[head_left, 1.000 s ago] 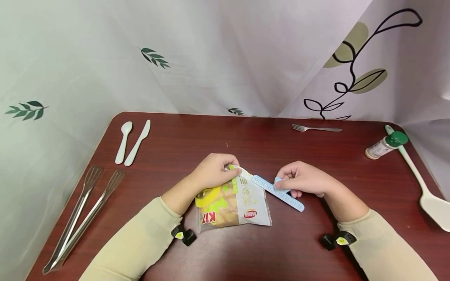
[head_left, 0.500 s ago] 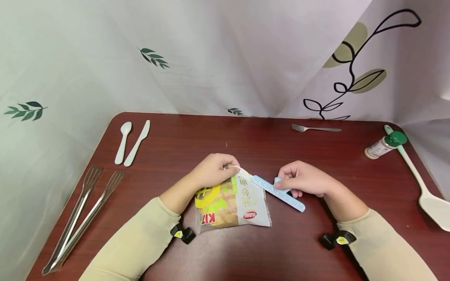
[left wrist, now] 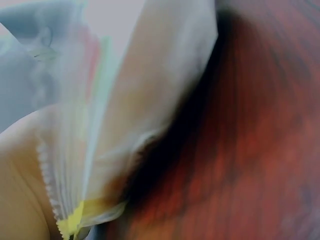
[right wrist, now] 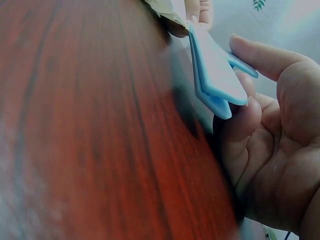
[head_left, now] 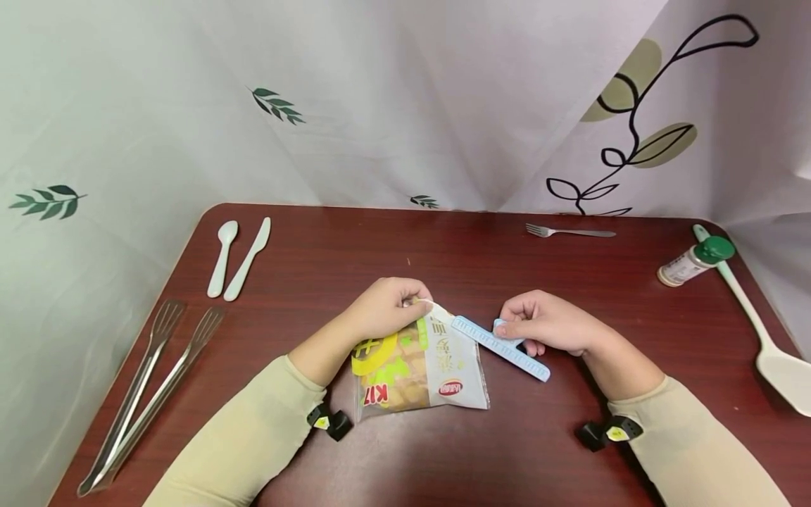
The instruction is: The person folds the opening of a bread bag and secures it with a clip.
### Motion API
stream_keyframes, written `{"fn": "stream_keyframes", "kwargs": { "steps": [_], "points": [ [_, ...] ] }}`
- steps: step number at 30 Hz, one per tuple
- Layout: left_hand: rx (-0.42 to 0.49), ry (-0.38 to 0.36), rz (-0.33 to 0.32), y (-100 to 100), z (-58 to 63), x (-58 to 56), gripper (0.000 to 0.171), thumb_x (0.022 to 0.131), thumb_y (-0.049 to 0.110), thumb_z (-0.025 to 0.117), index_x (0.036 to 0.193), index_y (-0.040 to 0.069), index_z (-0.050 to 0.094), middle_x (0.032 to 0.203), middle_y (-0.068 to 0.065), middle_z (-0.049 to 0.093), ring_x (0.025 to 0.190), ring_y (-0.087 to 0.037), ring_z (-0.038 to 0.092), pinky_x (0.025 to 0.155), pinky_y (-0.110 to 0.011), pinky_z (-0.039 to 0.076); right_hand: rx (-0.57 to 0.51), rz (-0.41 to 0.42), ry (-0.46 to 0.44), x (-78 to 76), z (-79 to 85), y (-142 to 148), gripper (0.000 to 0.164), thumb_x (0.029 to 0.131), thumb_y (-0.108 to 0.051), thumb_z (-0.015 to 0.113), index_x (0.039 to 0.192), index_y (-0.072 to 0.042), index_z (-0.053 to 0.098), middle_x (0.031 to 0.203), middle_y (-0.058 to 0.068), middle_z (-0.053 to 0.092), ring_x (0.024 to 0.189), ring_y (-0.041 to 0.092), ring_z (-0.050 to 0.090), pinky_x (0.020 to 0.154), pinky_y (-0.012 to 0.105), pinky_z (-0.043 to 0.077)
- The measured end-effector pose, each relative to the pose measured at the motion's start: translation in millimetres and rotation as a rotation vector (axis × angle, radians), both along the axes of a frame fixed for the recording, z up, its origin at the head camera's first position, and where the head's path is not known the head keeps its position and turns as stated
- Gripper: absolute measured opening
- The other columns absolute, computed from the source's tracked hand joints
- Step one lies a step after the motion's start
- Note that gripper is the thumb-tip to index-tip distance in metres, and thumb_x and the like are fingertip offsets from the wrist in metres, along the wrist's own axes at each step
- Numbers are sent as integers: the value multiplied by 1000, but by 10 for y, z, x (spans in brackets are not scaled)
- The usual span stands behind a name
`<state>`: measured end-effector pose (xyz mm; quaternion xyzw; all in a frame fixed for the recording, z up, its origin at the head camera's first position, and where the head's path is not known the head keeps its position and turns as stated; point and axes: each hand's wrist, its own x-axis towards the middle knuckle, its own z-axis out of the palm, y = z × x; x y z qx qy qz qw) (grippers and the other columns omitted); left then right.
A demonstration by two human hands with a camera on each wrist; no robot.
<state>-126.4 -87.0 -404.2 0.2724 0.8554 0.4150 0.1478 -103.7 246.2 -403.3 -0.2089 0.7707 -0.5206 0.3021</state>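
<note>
A clear and white snack bag [head_left: 405, 373] with yellow and green print lies at the middle of the table. My left hand [head_left: 388, 306] pinches its far edge between thumb and fingers. In the left wrist view the bag [left wrist: 145, 75] fills much of the picture, blurred. My right hand [head_left: 548, 324] holds a light blue bag clip [head_left: 507, 350] by its handle tabs, thumb on top. The clip's left end overlaps the bag's upper right edge. From the right wrist, the clip [right wrist: 215, 70] shows its two long bars slightly parted at the near end.
At the left lie a white spoon [head_left: 223, 257], a white knife [head_left: 249, 258] and metal tongs [head_left: 142, 394]. A fork [head_left: 570, 232] lies at the back. On the right, a green-capped shaker [head_left: 684, 270] lies near a long-handled white spatula [head_left: 782, 373]. A curtain [head_left: 393, 105] hangs behind the table.
</note>
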Motion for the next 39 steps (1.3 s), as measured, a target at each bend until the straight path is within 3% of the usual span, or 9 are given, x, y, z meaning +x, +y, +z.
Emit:
{"fn": "stream_keyframes", "kwargs": {
  "steps": [7,15,27,39],
  "points": [
    [-7,-42,22,48,-6,34,9,98,34,76,96,26,79,78,15,72,76,-11,66,69,-33,52,-4,20,-1,1,4,-10,18,101,-13,74,86,-2,70,58,-1,54,47,6,51,45,22,42],
    [-30,4,-1,90,-1,45,7,98,29,76,93,26,81,74,19,70,74,-9,63,67,-31,48,-2,29,2,-4,15,-4,19,101,-14,74,86,-3,70,57,-1,53,47,7,50,44,23,41],
    [-47,17,-22,89,0,49,8,99,30,76,95,25,80,73,18,69,69,-9,61,64,-30,47,14,-16,30,17,6,-63,17,102,-15,73,88,-4,72,58,1,55,48,9,52,45,22,41],
    [-63,18,-29,108,-6,72,8,100,32,77,95,25,79,76,18,69,74,-9,62,66,-30,48,58,-75,53,64,15,-164,17,101,-19,76,89,-7,74,60,2,55,48,11,52,44,23,38]
  ]
}}
